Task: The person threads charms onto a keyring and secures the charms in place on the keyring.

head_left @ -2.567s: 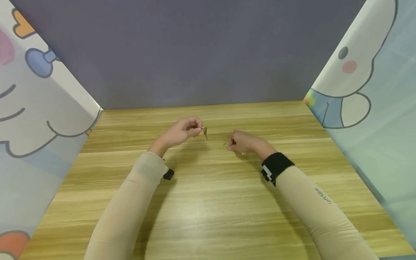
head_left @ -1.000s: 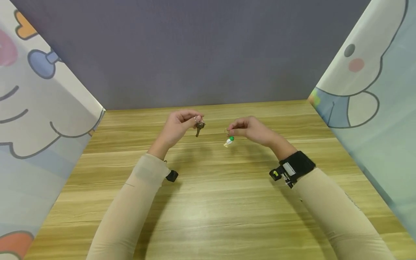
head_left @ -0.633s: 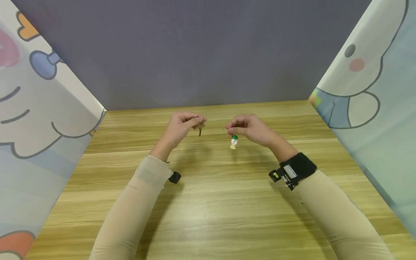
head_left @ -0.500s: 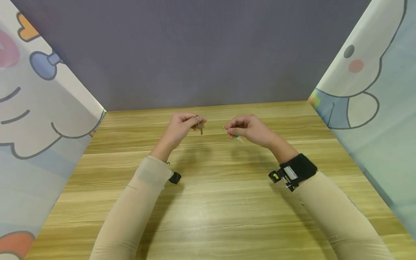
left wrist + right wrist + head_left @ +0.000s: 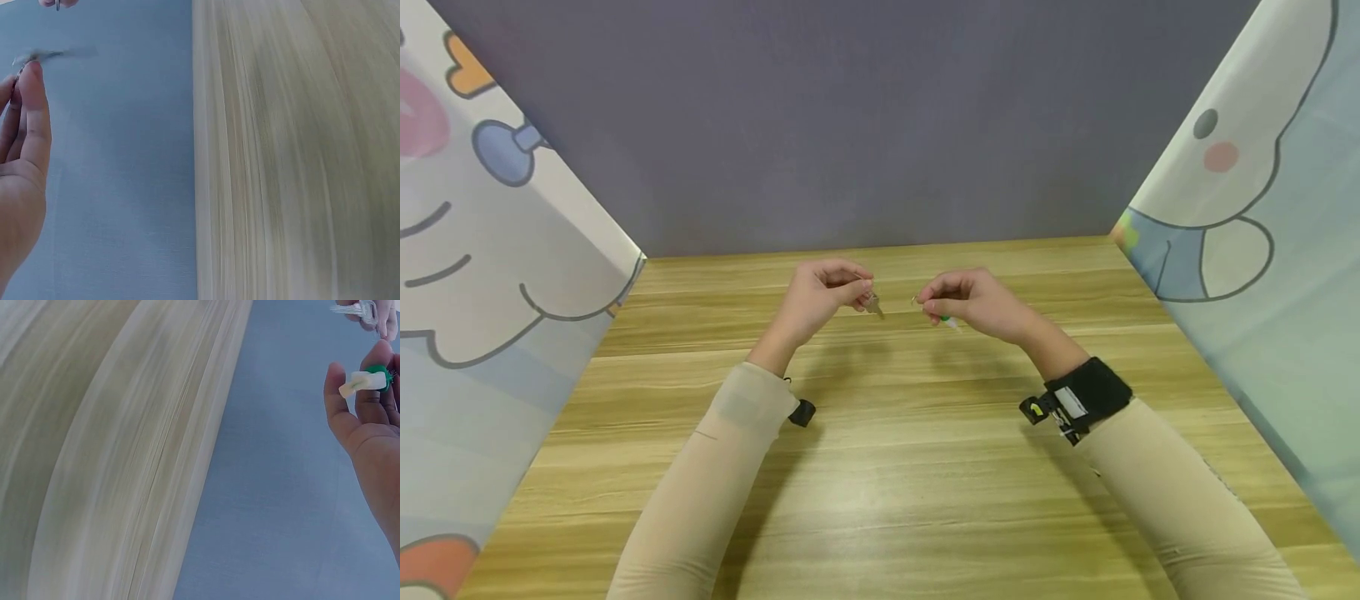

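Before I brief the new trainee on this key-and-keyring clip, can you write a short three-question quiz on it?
1. True or false: the left hand pinches a key.
2. What hangs from the ring in the right hand? A) green-and-white charm B) red tag C) coin
3. Both hands are held above the wooden ____.

Key: 1 true; 2 A; 3 table.

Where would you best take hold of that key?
By its flat head, probably, pinched from above as the left hand does now. The key hangs with its thin blade pointing down and free toward the ring in the right hand.
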The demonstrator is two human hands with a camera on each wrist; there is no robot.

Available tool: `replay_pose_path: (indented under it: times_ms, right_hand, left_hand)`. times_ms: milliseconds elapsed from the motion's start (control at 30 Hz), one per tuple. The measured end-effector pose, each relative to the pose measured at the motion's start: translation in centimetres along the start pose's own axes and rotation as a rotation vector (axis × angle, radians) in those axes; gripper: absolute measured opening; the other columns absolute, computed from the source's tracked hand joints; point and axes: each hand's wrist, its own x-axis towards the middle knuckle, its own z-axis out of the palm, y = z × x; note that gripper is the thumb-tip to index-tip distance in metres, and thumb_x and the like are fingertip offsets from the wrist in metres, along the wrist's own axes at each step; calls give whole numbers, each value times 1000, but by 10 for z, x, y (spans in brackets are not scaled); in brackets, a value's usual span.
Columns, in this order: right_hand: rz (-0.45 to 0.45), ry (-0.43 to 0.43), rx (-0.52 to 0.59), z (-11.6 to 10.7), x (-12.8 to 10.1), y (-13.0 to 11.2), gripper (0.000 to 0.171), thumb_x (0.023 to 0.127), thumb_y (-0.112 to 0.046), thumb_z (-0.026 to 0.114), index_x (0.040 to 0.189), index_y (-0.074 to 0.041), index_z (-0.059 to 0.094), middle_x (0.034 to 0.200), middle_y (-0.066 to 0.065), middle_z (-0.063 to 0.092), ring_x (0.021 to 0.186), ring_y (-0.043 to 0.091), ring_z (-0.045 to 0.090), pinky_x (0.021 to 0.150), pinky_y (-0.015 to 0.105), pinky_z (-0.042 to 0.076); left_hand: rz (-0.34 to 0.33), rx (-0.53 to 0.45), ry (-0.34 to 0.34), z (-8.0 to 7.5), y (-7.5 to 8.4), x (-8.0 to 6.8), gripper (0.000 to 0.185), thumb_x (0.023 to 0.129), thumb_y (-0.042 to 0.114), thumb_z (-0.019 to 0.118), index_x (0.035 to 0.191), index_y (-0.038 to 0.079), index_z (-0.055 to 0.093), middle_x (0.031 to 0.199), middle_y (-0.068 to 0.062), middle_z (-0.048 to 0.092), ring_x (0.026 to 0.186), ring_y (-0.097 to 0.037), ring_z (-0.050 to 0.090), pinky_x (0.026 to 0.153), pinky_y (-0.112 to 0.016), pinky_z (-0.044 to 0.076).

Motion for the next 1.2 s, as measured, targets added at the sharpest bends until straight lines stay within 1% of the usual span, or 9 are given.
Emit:
replay_pose_path:
  times_ms: [67,233,300,367,500,633,900,1067,1200]
  right_hand:
    - [0,-3,-6,1,1,0,18,107,-14,66,119,-3,74,95,7,73,91,27,68,79,38,57]
    - [-6,0,-11,3,2,0,18,106,-12,66,120,-3,74,98,17,72,92,33,68,78,37,57]
    - [-11,8,-14,3,2,0,18,107,-12,66,120,-2,74,98,16,72,89,27,68,76,35,56]
    - [-16,17,-14,4,2,-2,19,107,-13,65,120,-3,74,98,16,71,87,23,67,73,34,54]
    - [-38,51,-30,8,2,-8,20,108,-16,64,123,-6,74,94,10,72,82,15,64,65,30,46]
    - [-79,92,-35,14,0,-15,22,108,-15,64,125,-6,75,93,4,72,81,15,66,61,27,44]
    - [-179,165,-35,23,-3,-25,19,106,-14,66,120,-4,76,89,16,69,76,16,65,63,27,48]
    - [-176,206,-45,28,-3,-29,19,104,-16,70,118,-5,78,88,12,71,74,16,64,59,26,45]
    - [-188,233,-33,32,-4,-32,18,103,-18,73,115,-6,79,89,6,73,74,19,67,58,26,47]
  left_hand:
    - [17,-7,-15,0,0,0,14,100,9,74,111,2,77,98,-11,81,84,-19,77,83,-44,66]
    - [30,7,-28,0,1,0,28,101,4,71,129,1,74,108,-16,80,89,-14,77,88,-38,65]
    - [25,-6,-23,1,2,0,31,101,3,71,132,1,74,111,-14,80,92,-12,77,88,-34,65]
    - [21,-48,-13,1,2,-1,28,101,1,71,128,-2,74,110,-10,81,92,-11,76,89,-34,64]
    - [25,-184,3,3,2,-2,15,100,-4,69,114,-7,75,100,-2,80,89,-12,75,86,-29,64]
    - [26,-265,-8,7,6,-3,10,100,-5,69,102,2,76,94,3,80,87,-12,76,88,-29,64]
    - [31,-220,15,15,14,-5,11,99,3,73,98,11,80,92,6,78,87,-13,73,87,-28,61]
    - [56,-202,32,19,14,-6,10,99,6,74,97,12,81,88,8,78,84,-12,71,82,-28,58]
    - [68,-146,21,20,16,-8,8,99,11,76,102,5,81,89,9,79,86,-14,72,83,-31,59]
